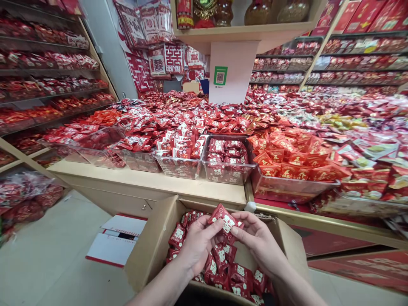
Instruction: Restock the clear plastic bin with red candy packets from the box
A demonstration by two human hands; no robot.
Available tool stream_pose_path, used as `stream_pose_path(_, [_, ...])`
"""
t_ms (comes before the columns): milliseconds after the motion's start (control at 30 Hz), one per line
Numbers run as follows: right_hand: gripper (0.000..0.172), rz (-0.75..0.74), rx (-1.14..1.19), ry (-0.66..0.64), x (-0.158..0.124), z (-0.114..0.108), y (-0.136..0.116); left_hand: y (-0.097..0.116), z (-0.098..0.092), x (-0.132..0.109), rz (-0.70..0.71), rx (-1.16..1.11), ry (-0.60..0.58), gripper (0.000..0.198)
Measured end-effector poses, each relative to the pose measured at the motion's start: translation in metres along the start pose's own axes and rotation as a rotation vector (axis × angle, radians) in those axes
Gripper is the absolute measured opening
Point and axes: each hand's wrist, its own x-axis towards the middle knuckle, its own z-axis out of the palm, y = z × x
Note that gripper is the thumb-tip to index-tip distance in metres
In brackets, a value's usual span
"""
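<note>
Between both hands, above an open cardboard box point(149, 246), is a dark red candy packet point(225, 221) with pale characters printed on it. My left hand point(200, 242) pinches its left side, thumb on top. At its right side, my right hand point(258, 238) also grips the packet between thumb and fingers. Below them, several matching red packets point(240, 274) lie loose in the box, and part of the box's cardboard bottom shows. A clear plastic bin point(228, 172) of similar dark red packets stands on the counter just beyond the box.
Along the counter point(191, 189) stand clear bins of red packets, with orange-red packets point(287, 157) at the right. A white panel point(234, 72) with a QR code rises behind. Filled shelves point(41, 72) line the left. A flat white carton point(116, 240) lies on the floor.
</note>
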Motion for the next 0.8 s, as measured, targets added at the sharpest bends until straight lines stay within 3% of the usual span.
stream_pose_path(67, [0.029,-0.01,-0.008,-0.042,0.017,0.0,-0.019,0.009,0.001,0.0,0.043,0.032,-0.021,0.019])
stream_pose_path(167, [0.032,-0.123,-0.095,-0.09,0.069,-0.006,-0.063,0.023,-0.001,-0.001,0.105,0.135,-0.034,0.024])
stream_pose_path(267, [0.027,-0.253,-0.247,0.046,0.142,-0.017,-0.099,0.026,-0.01,-0.003,0.122,0.269,0.01,0.023])
stream_pose_path(333, [0.019,-0.213,-0.417,0.113,0.188,-0.022,-0.106,0.021,-0.02,-0.004,0.113,0.319,0.043,0.02])
stream_pose_path(433, [0.017,-0.114,-0.739,0.077,0.233,-0.023,-0.095,0.009,-0.037,-0.008,0.065,0.376,0.08,0.017])
stream_pose_path(600, [0.022,-0.165,-1.235,-0.024,0.247,-0.014,-0.074,-0.007,-0.059,-0.01,-0.009,0.44,0.117,0.022])
stream_pose_path(733, [0.023,-0.268,-1.41,-0.008,0.239,-0.01,-0.078,-0.015,-0.07,-0.006,-0.032,0.463,0.09,0.022])
stream_pose_path(800, [0.02,-0.36,-1.457,-0.064,0.236,-0.009,-0.081,-0.021,-0.075,-0.002,-0.031,0.488,0.066,0.022])
